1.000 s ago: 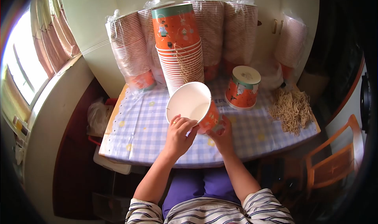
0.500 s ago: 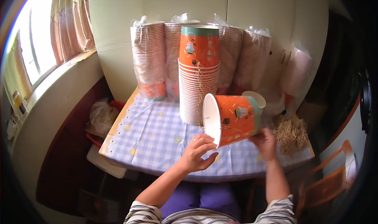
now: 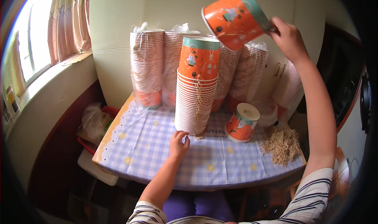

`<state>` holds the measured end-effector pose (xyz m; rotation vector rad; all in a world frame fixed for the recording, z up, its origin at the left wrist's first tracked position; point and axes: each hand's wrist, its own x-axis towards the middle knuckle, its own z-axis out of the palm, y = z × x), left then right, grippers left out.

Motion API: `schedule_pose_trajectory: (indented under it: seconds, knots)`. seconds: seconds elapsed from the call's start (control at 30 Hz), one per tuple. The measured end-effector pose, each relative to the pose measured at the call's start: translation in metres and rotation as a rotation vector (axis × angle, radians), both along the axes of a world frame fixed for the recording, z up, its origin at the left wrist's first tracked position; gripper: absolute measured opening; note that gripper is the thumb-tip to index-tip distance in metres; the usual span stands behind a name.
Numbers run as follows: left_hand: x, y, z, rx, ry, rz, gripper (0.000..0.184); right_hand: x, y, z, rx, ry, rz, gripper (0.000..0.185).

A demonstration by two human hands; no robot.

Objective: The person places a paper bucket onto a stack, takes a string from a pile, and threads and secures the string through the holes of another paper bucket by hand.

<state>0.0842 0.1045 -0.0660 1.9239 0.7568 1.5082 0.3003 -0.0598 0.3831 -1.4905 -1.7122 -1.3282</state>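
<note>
High above the table my right hand (image 3: 285, 35) grips an orange paper bucket (image 3: 235, 19) by its green base end, its open rim tipped down and left. A strand of twine shows against that bucket's side. Below stands a tall stack of nested paper buckets (image 3: 195, 106), upside down, the top one orange and green. Twine (image 3: 199, 102) hangs down the stack's front. My left hand (image 3: 180, 146) is at the foot of this stack, fingers loosely bent and thumb apart; whether it touches the lowest rim I cannot tell. Nothing shows in that hand.
A single upside-down bucket (image 3: 241, 125) stands right of the stack, beside a heap of twine (image 3: 282, 146). Several plastic-wrapped bucket stacks (image 3: 147, 66) line the table's back. The checked tablecloth (image 3: 153, 153) covers the table. A wooden chair (image 3: 338, 176) is at right, a window at left.
My right hand has lifted the bucket up and right, over the wrapped stacks. My left hand has come off its rim and moved down-left beside the stack's foot. The single bucket is uncovered to view.
</note>
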Motion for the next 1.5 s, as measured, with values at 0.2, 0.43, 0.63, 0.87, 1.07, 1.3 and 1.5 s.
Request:
schedule_pose_trajectory:
  seconds: [0.2,0.43,0.63,0.87,1.07,1.3,1.5]
  knots:
    - [-0.005,-0.004,0.009,-0.022,-0.016,-0.011,0.013,-0.01,0.076,0.005,-0.223,-0.032,-0.202,0.015]
    - [-0.003,-0.005,0.007,0.029,-0.014,-0.001,0.011,-0.028,0.115,-0.001,-0.31,-0.098,-0.332,0.014]
    - [0.0,-0.002,0.002,-0.009,0.013,0.029,0.01,-0.043,0.132,0.001,-0.354,-0.228,-0.368,0.012]
    - [-0.002,-0.002,0.002,0.001,0.018,0.027,0.011,-0.026,0.143,-0.012,-0.268,-0.337,-0.32,0.011]
    - [-0.002,-0.004,0.004,-0.024,0.043,0.018,0.012,-0.017,0.139,-0.011,-0.225,-0.365,-0.267,0.011]
    - [-0.001,-0.001,0.001,-0.032,0.066,0.004,0.011,-0.014,0.137,-0.001,-0.243,-0.364,-0.206,0.008]
    - [0.001,-0.003,0.0,-0.01,0.074,0.015,0.011,-0.008,0.143,-0.009,-0.255,-0.238,-0.147,0.012]
